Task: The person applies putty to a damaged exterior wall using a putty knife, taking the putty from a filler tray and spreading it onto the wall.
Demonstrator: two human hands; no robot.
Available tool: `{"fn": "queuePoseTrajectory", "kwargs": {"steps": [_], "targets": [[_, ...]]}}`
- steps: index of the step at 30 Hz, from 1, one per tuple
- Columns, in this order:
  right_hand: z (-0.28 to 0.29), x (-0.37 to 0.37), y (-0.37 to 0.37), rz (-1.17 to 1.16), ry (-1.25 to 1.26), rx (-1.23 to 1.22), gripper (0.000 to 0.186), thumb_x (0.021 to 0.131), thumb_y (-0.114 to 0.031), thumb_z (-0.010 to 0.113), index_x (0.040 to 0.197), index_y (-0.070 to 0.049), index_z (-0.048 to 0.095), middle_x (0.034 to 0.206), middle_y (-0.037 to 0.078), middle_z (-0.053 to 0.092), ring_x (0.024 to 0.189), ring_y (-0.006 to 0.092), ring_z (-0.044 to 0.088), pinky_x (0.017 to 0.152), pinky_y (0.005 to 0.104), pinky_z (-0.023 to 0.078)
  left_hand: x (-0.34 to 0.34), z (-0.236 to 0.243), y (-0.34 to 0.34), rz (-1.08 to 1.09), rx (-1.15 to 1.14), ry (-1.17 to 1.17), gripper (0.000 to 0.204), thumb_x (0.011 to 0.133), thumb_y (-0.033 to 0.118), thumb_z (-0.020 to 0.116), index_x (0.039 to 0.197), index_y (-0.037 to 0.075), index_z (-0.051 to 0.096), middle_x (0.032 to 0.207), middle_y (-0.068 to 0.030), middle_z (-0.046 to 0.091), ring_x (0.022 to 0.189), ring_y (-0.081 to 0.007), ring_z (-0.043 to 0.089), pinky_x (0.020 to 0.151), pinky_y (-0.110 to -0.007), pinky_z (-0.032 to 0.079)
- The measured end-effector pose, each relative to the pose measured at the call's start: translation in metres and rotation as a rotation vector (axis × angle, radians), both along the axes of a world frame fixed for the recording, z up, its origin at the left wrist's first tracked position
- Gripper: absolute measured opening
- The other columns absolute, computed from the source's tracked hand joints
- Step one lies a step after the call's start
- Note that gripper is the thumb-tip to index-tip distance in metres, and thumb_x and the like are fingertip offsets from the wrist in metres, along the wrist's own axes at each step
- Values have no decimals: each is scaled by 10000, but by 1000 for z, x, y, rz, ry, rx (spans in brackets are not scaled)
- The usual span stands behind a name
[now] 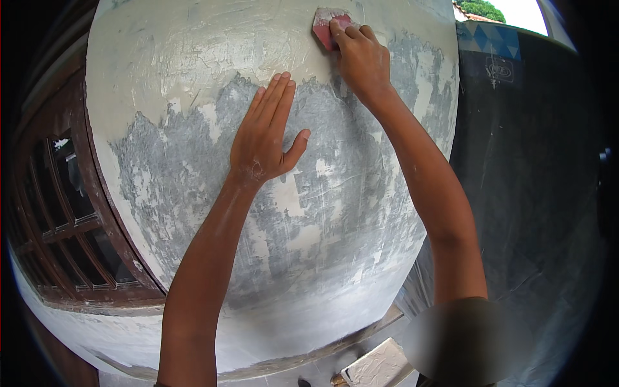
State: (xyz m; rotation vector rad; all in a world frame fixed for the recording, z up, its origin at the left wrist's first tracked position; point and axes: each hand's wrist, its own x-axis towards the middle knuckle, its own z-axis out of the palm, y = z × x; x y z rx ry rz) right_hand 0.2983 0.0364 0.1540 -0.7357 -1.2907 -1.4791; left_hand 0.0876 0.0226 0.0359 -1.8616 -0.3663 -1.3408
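My right hand grips a red plastic putty scraper at the top of the wall. Pale filler coats the scraper's far edge, which meets the wet, cream-coloured filler layer. Lower and to the left, my left hand lies flat on the wall with its fingers pointing up and its thumb spread. Its fingertips reach the ragged lower border of the fresh filler. Below that border the surface is grey with white patches. White smears mark my left wrist.
A brown wooden window frame with dark panes stands at the left. Dark sheeting hangs along the right side. On the floor near the wall's foot sits a tray of pale filler. A blurred dark round shape covers the lower right.
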Motion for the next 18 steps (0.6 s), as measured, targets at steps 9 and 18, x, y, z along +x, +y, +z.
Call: {"fn": "queuePoseTrajectory", "kwargs": {"steps": [9, 18], "targets": [[-76, 6, -14, 7, -39, -125, 479, 775, -38, 653, 1253, -42, 632, 937, 64, 673, 932, 261, 651, 677, 367, 587, 1, 0, 0, -7, 5, 1, 706, 896, 203, 610, 1502, -58, 360, 1556, -248, 396, 1466, -379, 365, 1198, -525, 289], [-140, 5, -49, 196, -58, -303, 585, 682, -7, 730, 1260, -79, 665, 880, 37, 632, 858, 245, 619, 629, 363, 557, -3, 1, 2, -12, 10, -1, 691, 910, 222, 596, 1498, -61, 368, 1552, -253, 400, 1458, -387, 375, 1193, -526, 291]]}}
